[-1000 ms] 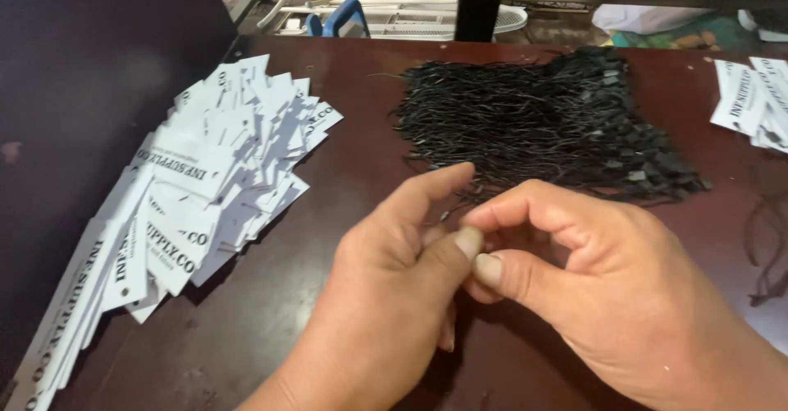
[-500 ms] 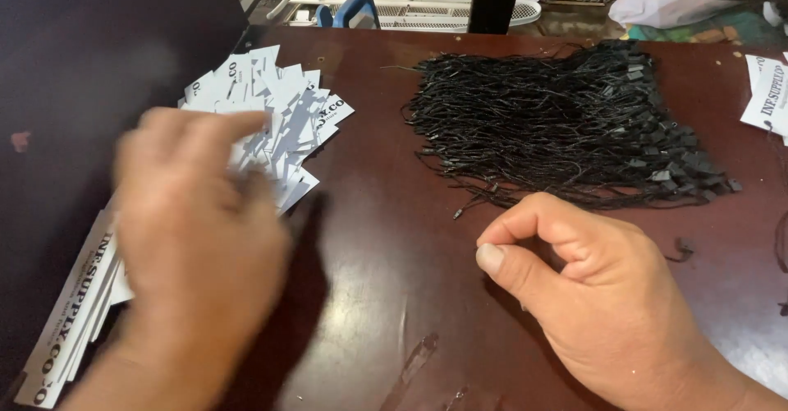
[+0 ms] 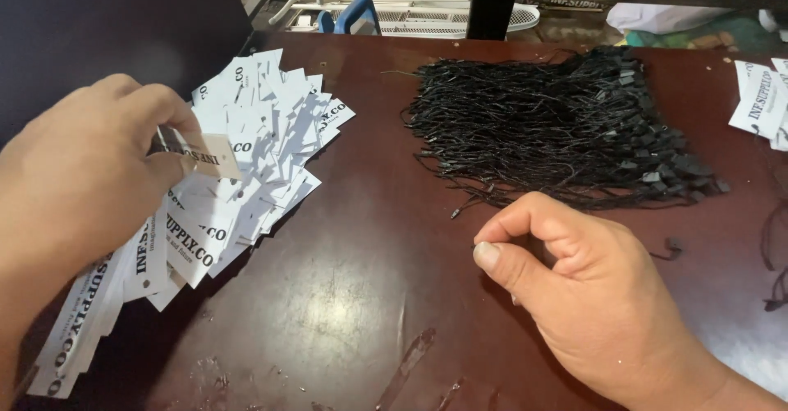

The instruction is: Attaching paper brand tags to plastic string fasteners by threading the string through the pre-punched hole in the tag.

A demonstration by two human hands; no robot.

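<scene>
White paper: a big pile of white tags (image 3: 246, 165) with black print lies fanned out on the left side of the desk (image 3: 353, 296).
Left hand: the left hand (image 3: 82, 181) has moved away from the right hand and over to the paper pile. A second ago both hands were together in the middle, near the strings.
What it holds: the left hand pinches one tag (image 3: 205, 155) between thumb and fingers and lifts it a little above the pile. Its fingers are closed on that tag.
Right hand: the right hand (image 3: 591, 296) stays on the near right of the desk. Its thumb and first finger are pressed together, and a tiny dark tip shows at the pinch. It looks like the end of a thin string, but it is too small to be sure.
Black strings: a thick heap of black strings (image 3: 558, 132) with small black clips lies far right of the middle, just beyond the right hand and not touching it.
More tags: a few more white tags (image 3: 759, 99) sit at the far right edge.
What changed: the hands have split up. One now has a fresh tag and the other keeps its pinch, so tag and string are well apart right now.
Desk: dark brown, shiny wood, with some scratches near the front.
</scene>
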